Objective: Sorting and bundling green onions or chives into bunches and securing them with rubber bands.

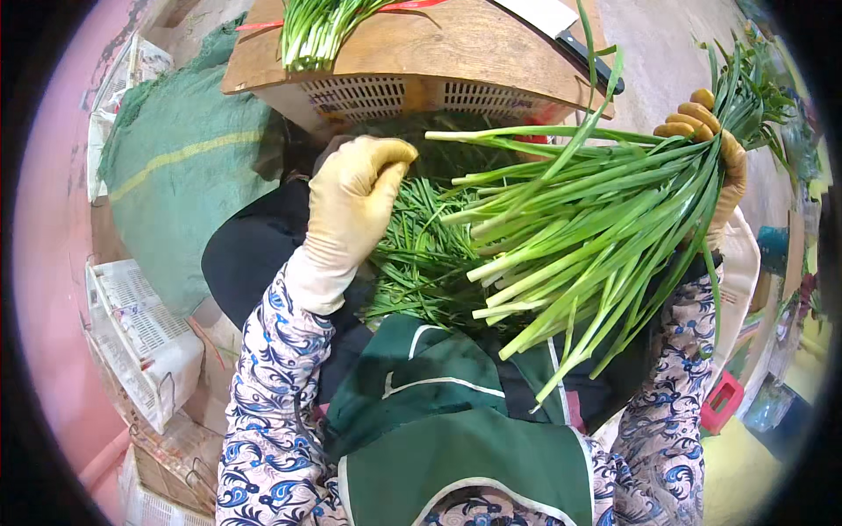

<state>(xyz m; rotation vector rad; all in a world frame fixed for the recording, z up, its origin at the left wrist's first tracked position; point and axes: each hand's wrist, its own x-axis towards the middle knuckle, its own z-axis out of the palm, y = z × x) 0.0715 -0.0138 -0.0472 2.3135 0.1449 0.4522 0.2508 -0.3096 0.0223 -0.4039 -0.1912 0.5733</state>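
Note:
My right hand, in a yellowish glove, grips a fanned bunch of garlic chives around its leafy part. The pale stem ends spread to the left, and the leaf tips stick out beyond the hand at upper right. My left hand, gloved the same way, is raised to the left of the stem ends. Thumb and forefinger are pinched together, and nothing shows between them. Below the hands, a heap of loose green leaves lies in front of my green apron.
Ahead, a wooden board rests on a plastic crate. It bears a tied chive bundle and a black-handled cleaver. A green woven sack and white crates stand at left. A pink plastic object is at right.

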